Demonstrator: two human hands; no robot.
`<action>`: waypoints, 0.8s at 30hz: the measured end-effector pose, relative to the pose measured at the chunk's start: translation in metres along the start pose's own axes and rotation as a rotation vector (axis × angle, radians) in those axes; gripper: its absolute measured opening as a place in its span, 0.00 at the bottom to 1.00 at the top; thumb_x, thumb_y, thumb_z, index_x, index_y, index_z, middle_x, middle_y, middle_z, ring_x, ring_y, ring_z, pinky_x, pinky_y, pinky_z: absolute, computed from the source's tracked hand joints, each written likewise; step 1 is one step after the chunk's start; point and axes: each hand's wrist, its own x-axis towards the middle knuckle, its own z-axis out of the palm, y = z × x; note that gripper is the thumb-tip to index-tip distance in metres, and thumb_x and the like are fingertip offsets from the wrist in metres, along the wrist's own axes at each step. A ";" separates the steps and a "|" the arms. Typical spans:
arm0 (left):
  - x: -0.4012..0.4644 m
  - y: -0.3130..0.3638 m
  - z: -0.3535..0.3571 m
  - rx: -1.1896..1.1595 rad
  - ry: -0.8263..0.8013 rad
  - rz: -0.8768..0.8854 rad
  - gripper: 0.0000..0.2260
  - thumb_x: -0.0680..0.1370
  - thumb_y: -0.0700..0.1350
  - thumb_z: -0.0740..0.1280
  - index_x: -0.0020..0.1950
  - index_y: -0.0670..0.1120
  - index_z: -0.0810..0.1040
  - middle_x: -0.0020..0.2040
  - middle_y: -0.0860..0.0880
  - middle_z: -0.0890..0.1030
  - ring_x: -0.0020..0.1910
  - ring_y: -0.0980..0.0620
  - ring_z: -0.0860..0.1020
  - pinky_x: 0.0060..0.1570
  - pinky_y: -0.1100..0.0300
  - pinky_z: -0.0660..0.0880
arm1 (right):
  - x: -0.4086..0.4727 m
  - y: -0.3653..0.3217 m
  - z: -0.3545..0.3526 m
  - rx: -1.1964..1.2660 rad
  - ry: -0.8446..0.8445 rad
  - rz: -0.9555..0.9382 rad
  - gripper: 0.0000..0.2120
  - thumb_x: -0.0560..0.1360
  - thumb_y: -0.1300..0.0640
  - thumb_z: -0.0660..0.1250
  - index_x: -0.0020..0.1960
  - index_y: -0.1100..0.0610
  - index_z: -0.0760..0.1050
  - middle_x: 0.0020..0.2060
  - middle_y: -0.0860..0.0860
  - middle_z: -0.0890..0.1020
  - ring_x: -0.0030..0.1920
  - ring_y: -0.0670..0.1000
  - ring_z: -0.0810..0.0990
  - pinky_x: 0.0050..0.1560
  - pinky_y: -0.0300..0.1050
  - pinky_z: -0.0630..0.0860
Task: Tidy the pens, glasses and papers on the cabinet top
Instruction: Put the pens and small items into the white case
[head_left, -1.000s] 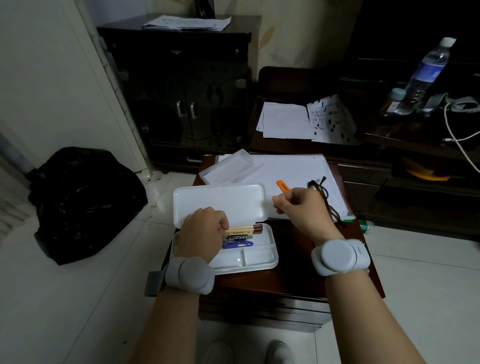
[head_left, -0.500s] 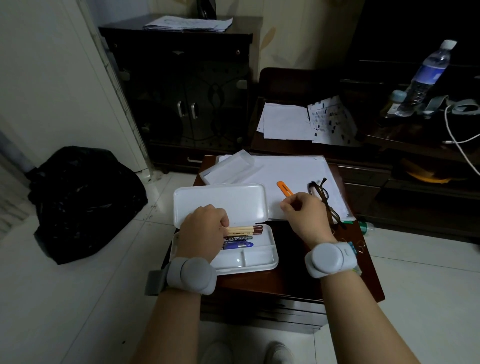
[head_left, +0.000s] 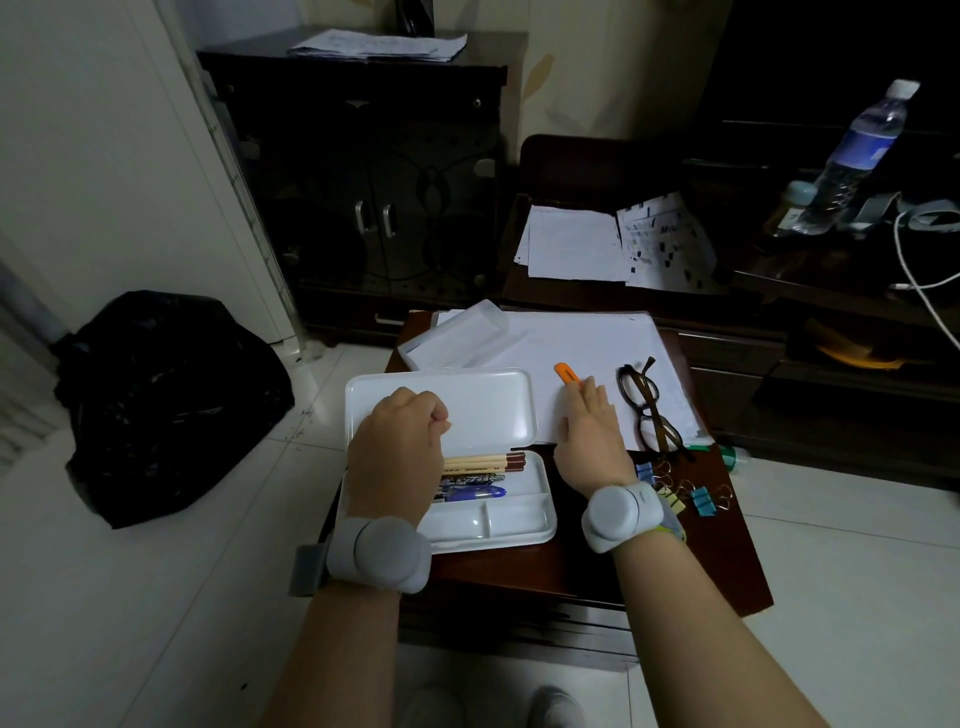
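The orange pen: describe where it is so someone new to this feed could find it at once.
On the small dark cabinet top lies a spread of white paper. The orange pen lies on that sheet, between the open white pencil case and the dark-framed glasses, at the right hand's fingers. It is the only orange thing on the cabinet and lies outside the case.

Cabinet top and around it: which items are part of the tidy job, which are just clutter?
Job: pen case, pens, orange pen, glasses, papers, left hand, right hand.

Lying about: clips, bottle, black bag, cable.
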 end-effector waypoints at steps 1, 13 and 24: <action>0.000 0.000 0.000 -0.002 0.003 -0.001 0.04 0.78 0.42 0.65 0.47 0.45 0.79 0.46 0.48 0.79 0.44 0.53 0.74 0.43 0.63 0.69 | 0.001 0.001 0.001 -0.006 0.019 0.007 0.28 0.77 0.69 0.51 0.76 0.62 0.48 0.76 0.60 0.49 0.77 0.58 0.47 0.76 0.50 0.45; 0.000 -0.002 -0.001 -0.032 0.065 -0.026 0.05 0.78 0.42 0.65 0.48 0.44 0.80 0.46 0.48 0.80 0.43 0.57 0.70 0.44 0.64 0.68 | 0.005 0.003 0.006 0.125 0.337 0.052 0.15 0.75 0.69 0.58 0.60 0.67 0.74 0.54 0.64 0.77 0.54 0.64 0.74 0.51 0.49 0.71; 0.001 -0.004 -0.002 -0.028 0.067 -0.047 0.05 0.78 0.42 0.65 0.47 0.44 0.80 0.45 0.48 0.80 0.43 0.56 0.71 0.42 0.64 0.67 | 0.003 -0.004 0.000 0.213 0.375 0.145 0.10 0.76 0.66 0.59 0.53 0.68 0.75 0.49 0.64 0.76 0.49 0.62 0.74 0.41 0.43 0.64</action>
